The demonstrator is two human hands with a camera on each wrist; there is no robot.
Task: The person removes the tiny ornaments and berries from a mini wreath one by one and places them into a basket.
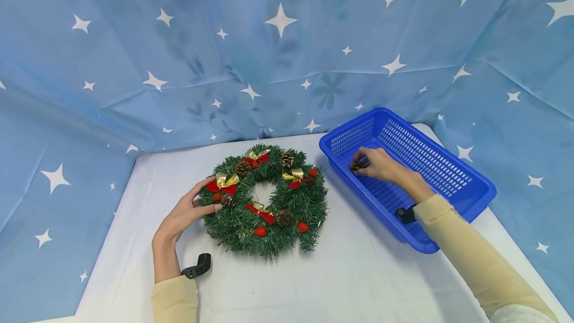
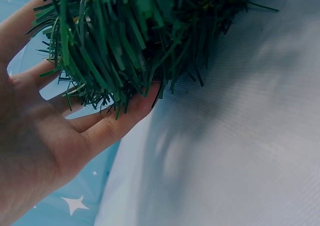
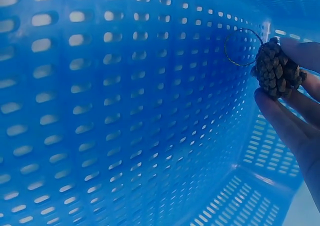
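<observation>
A green wreath (image 1: 265, 236) lies on the white tablecloth, decorated with red and gold bows, pine cones and red berries. My left hand (image 1: 186, 213) holds its left edge, fingers by a red and gold bow (image 1: 222, 184) and thumb beside a pine cone (image 1: 227, 200). Green strands hide some fingertips of the left hand (image 2: 65, 126) in the left wrist view. Inside the blue basket (image 1: 448, 183), my right hand (image 1: 380, 164) pinches a brown pine cone (image 3: 276, 70) between thumb and fingers. A thin loop (image 3: 227, 48) sticks out from this cone.
The basket has perforated walls and stands at the right of the table, slightly angled. A blue curtain (image 1: 251, 54) with white stars surrounds the back and sides. White tablecloth (image 1: 332, 283) extends in front of the wreath.
</observation>
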